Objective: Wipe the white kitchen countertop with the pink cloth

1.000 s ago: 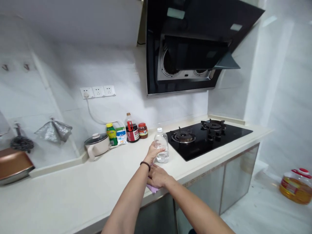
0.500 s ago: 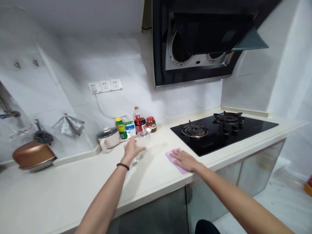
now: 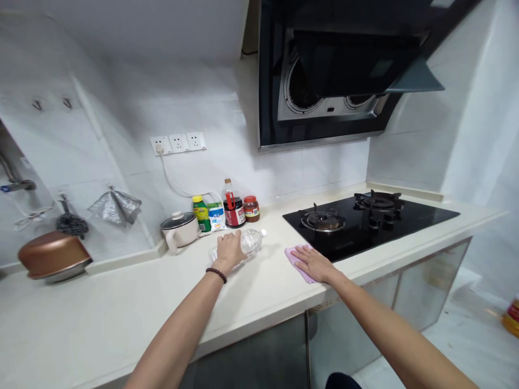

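Note:
My left hand (image 3: 230, 249) is wrapped round the middle of a clear plastic bottle (image 3: 252, 242), which is tilted nearly flat just over the countertop, its white cap towards the right. Whether the bottle touches the counter I cannot tell. My right hand (image 3: 314, 263) lies flat with fingers stretched out on a pink cloth (image 3: 292, 254), pressing it to the white countertop (image 3: 259, 292). The cloth sits close to the front left corner of the black gas hob (image 3: 348, 246).
Behind the bottle stand a small white electric pot (image 3: 182, 233), a green bottle with a yellow cap (image 3: 201, 213), a seasoning bag (image 3: 216, 216), a dark jar (image 3: 235, 213) and a red-lidded jar (image 3: 252, 209). A copper-coloured pan (image 3: 54, 255) is at left. The range hood (image 3: 324, 129) overhangs the hob.
My left hand has closed round the clear bottle, which has tipped over towards the right with its cap lower. The right hand and cloth have shifted slightly right.

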A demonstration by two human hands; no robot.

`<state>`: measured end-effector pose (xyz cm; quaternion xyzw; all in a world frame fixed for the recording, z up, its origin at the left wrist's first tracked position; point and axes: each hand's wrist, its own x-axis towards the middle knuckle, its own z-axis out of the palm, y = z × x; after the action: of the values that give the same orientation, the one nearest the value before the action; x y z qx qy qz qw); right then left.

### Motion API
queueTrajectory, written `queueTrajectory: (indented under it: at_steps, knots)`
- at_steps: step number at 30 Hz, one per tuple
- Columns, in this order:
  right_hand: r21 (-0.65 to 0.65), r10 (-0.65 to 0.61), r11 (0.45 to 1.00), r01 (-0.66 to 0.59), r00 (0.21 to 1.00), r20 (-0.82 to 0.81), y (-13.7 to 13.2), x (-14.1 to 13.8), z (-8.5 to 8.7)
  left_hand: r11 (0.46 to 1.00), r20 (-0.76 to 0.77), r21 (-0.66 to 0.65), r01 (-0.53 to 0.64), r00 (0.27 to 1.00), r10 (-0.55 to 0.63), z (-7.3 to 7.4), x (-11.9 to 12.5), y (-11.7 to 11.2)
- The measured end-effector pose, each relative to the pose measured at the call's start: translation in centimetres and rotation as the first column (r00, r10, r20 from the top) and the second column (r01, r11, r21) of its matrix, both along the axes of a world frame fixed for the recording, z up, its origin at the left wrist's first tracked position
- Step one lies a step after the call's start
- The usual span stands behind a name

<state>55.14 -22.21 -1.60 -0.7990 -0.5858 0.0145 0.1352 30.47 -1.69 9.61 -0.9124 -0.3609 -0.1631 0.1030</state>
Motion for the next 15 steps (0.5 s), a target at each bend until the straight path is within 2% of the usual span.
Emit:
queueTrajectory:
  at_steps: [5,8,10,12,15]
  knots:
    - [0.019,0.007,1.0,-0.007,1.0,-0.001,0.1,0.3,-0.4,0.996,0.264,-0.091,0.025,0.964,0.0,-0.1,-1.3,1.1]
    - [0.019,0.003,1.0,-0.003,1.0,0.007,0.1,0.3,-0.5,0.986,0.477,-0.156,0.065,0.879,0.018,-0.5,-2.3,2.3]
    - [0.021,0.002,1.0,-0.003,1.0,0.011,0.1,0.3,-0.5,0.974,0.646,-0.215,0.065,0.758,0.092,-0.9,-3.1,3.4]
    - [0.028,0.0,1.0,0.0,1.0,0.016,0.0,0.5,-0.6,0.96,0.782,-0.273,0.063,0.595,0.183,-1.6,-3.9,4.8]
    - [0.026,0.001,1.0,-0.002,1.0,0.029,-0.1,0.8,-0.7,0.948,0.872,-0.314,0.051,0.411,0.266,-2.6,-5.2,6.5]
